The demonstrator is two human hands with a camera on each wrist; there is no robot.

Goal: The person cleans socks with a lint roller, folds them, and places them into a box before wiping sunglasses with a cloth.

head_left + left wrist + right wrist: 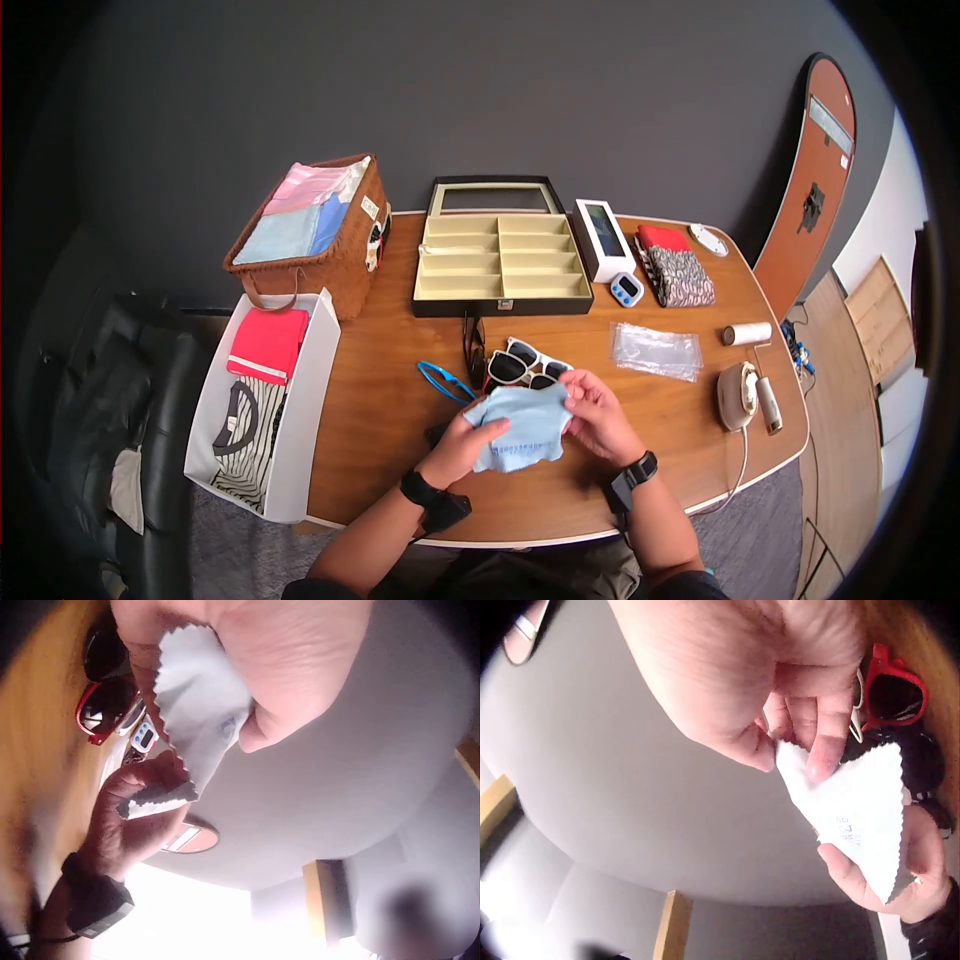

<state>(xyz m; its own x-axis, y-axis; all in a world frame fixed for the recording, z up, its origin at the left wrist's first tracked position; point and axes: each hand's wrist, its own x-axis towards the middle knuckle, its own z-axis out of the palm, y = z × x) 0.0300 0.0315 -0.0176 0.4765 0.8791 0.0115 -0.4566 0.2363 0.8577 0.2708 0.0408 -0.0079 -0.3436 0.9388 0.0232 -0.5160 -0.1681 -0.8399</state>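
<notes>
A light blue lens cleaning cloth (522, 425) with zigzag edges and printed lettering is spread between the two hands, close above the table's near side. My left hand (455, 452) pinches its left side, thumb on top. The right hand (603, 418) grips the upper right corner between thumb and fingers. Just beyond the cloth lie white-framed sunglasses (540, 358), black sunglasses (474, 345) and blue-framed glasses (445, 380). Red-framed sunglasses (896, 697) show beside the right hand in the right wrist view; in the head view they are mostly hidden.
An open compartment case (503, 306) stands at the back, beside a white box (603, 240) and a blue-white timer (627, 289). Clear plastic bags (657, 352), a lint roller (747, 333) and a corded steamer (737, 395) lie right. A wicker basket (345, 275) and white bin (312, 400) stand left.
</notes>
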